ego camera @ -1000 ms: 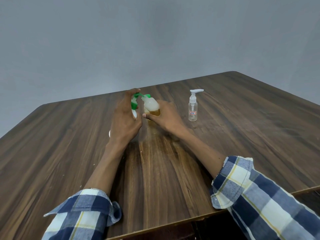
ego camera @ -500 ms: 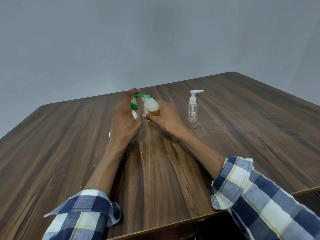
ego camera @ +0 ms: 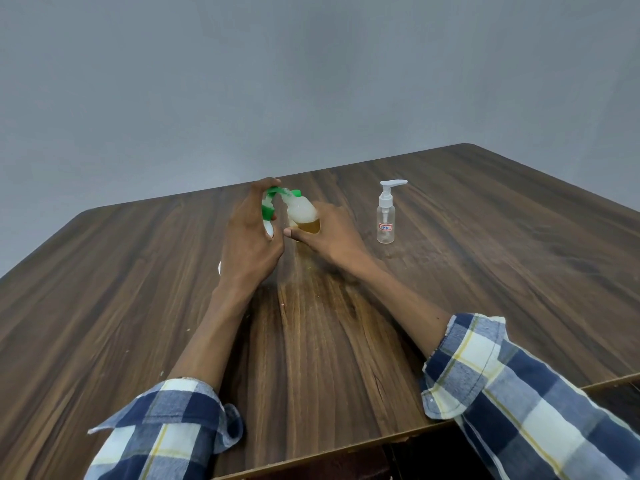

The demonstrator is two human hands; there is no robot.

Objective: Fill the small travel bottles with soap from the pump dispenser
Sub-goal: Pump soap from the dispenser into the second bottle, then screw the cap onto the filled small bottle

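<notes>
Basically no change since a second ago | left hand (ego camera: 247, 244) grips pump dispenser (ego camera: 268, 211) | right hand (ego camera: 329, 237) holds travel bottle (ego camera: 304, 216) | still mid-fill

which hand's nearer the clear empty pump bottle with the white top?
Right hand: just left of the clear pump bottle, apart. Left hand is farther left.

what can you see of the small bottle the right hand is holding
The small bottle looks like clear plastic, with amber liquid in its lower part and pale foam above. It is tilted, its neck leaning left to meet the green pump nozzle. The right hand grips its lower half, hiding the base. It sits over the middle of the wooden table.
</notes>
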